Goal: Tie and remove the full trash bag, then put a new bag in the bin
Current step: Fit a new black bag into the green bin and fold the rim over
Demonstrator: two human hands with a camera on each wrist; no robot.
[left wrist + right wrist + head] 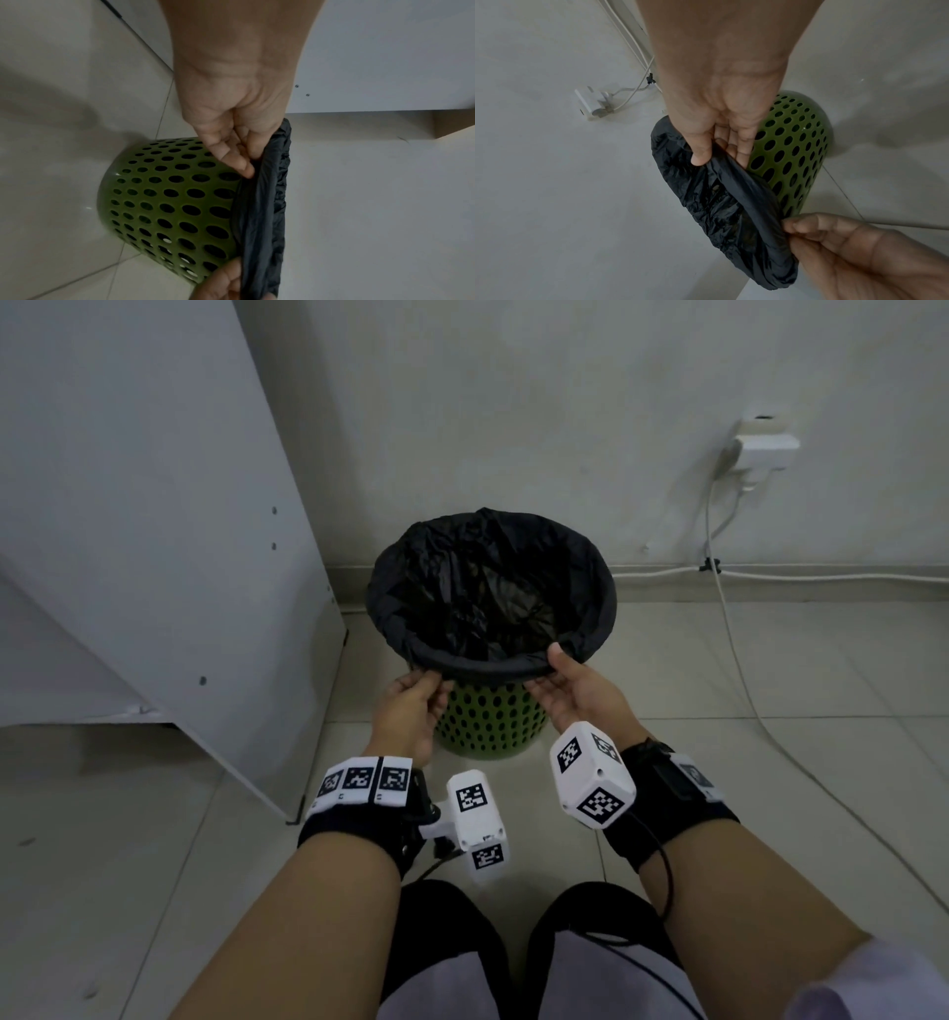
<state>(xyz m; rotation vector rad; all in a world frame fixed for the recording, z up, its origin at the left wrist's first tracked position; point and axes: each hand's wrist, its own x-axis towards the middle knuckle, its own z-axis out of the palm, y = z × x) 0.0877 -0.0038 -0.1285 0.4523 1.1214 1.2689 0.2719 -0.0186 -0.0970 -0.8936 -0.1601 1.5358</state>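
Note:
A green perforated bin (488, 726) (164, 203) (793, 150) stands upright on the tiled floor by the wall. A black trash bag (488, 588) (262, 203) (721, 199) lines it, its edge folded over the rim. My left hand (416, 695) (244, 162) pinches the folded bag edge at the near left of the rim. My right hand (560, 680) (718, 156) grips the same edge at the near right, thumb on top and fingers underneath. What lies inside the bag is dark and hard to make out.
A white cabinet (154, 557) stands to the left of the bin. A white wall adapter (765, 446) with cables (729, 629) running down the wall and along the floor is on the right. My knees (513, 958) are at the bottom edge.

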